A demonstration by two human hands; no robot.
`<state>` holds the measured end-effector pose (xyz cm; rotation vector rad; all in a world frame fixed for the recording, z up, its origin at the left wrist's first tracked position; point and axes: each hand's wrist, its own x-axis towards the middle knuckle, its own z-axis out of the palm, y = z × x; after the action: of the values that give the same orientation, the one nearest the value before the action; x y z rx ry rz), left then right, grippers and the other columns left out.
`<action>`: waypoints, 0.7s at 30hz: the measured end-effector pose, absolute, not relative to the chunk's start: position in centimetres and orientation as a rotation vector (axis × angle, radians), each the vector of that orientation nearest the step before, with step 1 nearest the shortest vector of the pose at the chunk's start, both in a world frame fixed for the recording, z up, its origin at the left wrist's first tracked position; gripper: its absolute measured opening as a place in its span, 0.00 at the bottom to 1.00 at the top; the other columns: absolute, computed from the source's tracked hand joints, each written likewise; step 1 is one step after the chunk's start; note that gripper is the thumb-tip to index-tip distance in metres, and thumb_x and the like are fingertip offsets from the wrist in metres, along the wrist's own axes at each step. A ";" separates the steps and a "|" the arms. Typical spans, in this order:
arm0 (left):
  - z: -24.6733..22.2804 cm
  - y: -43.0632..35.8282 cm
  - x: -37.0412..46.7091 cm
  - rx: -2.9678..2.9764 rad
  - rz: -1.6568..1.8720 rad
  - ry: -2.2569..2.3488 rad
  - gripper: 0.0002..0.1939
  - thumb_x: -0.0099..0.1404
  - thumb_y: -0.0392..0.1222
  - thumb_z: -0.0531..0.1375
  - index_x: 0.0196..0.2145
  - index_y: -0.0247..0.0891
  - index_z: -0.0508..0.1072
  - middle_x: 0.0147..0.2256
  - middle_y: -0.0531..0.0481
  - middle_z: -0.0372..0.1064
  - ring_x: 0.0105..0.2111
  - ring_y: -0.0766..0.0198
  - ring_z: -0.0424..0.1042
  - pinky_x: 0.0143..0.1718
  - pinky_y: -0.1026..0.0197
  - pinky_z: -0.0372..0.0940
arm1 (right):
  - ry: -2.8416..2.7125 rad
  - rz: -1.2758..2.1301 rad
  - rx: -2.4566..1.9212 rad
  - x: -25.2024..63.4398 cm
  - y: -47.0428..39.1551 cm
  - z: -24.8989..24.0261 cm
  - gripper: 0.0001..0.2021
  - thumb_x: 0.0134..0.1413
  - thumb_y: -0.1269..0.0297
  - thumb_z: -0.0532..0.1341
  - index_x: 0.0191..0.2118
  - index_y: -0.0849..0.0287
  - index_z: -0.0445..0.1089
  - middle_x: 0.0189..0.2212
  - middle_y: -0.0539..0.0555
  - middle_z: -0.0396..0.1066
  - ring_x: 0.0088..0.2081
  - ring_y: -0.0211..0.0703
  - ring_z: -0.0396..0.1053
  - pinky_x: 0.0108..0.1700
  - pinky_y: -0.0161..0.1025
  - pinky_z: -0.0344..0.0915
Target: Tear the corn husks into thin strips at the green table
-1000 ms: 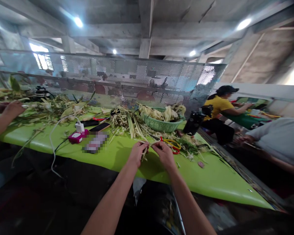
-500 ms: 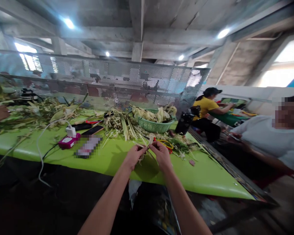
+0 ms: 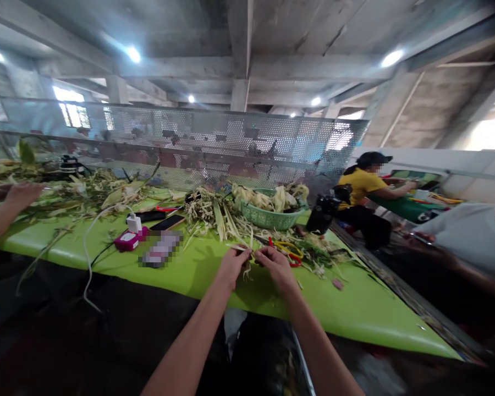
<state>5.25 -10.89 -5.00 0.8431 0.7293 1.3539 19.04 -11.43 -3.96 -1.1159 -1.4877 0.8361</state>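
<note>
Plant strip [image 3: 247,269]: pale, narrow, frayed ends dangling, before green basket [image 3: 272,219]. Left hand [image 3: 232,266] pinches it, fingers closed; right hand [image 3: 274,264] fingertips bunched alongside, grip unclear.

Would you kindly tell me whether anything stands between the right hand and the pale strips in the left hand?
Nothing visible does: the right hand is right at the pale strips in the left hand. The red and yellow handles lie beyond the right hand, not between.
</note>
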 end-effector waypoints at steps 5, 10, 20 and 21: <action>-4.9 -11.1 5.2 0.797 1.325 0.704 0.17 0.44 0.48 0.69 0.26 0.35 0.69 0.19 0.57 0.61 0.19 0.72 0.60 0.22 0.66 0.56 | -1.543 0.738 -1.131 19.0 -11.3 -4.0 0.18 0.45 0.47 0.63 0.27 0.59 0.68 0.22 0.49 0.65 0.26 0.40 0.60 0.29 0.37 0.57; -4.4 -11.1 5.2 0.759 1.346 0.684 0.17 0.42 0.47 0.70 0.23 0.34 0.69 0.18 0.57 0.60 0.18 0.74 0.58 0.20 0.68 0.54 | -1.530 0.641 -1.115 18.6 -11.3 -3.6 0.18 0.45 0.46 0.63 0.26 0.58 0.67 0.22 0.50 0.65 0.26 0.41 0.61 0.31 0.39 0.59; -4.7 -11.2 5.1 0.683 1.343 0.612 0.18 0.42 0.44 0.71 0.28 0.34 0.70 0.21 0.55 0.66 0.20 0.72 0.64 0.24 0.68 0.59 | -1.392 0.899 -1.023 19.1 -11.5 -3.6 0.17 0.42 0.50 0.66 0.33 0.59 0.70 0.27 0.52 0.69 0.29 0.40 0.64 0.33 0.37 0.61; -4.7 -11.2 5.1 0.697 1.346 0.603 0.18 0.42 0.44 0.71 0.28 0.34 0.70 0.21 0.54 0.66 0.21 0.72 0.64 0.24 0.68 0.59 | -1.399 0.912 -1.021 19.1 -11.5 -3.7 0.17 0.42 0.50 0.66 0.32 0.59 0.70 0.27 0.52 0.69 0.29 0.40 0.64 0.33 0.37 0.61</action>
<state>5.13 -11.19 -4.74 0.6973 0.6030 1.3456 19.13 -11.47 -3.71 -1.0213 -1.3989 0.9119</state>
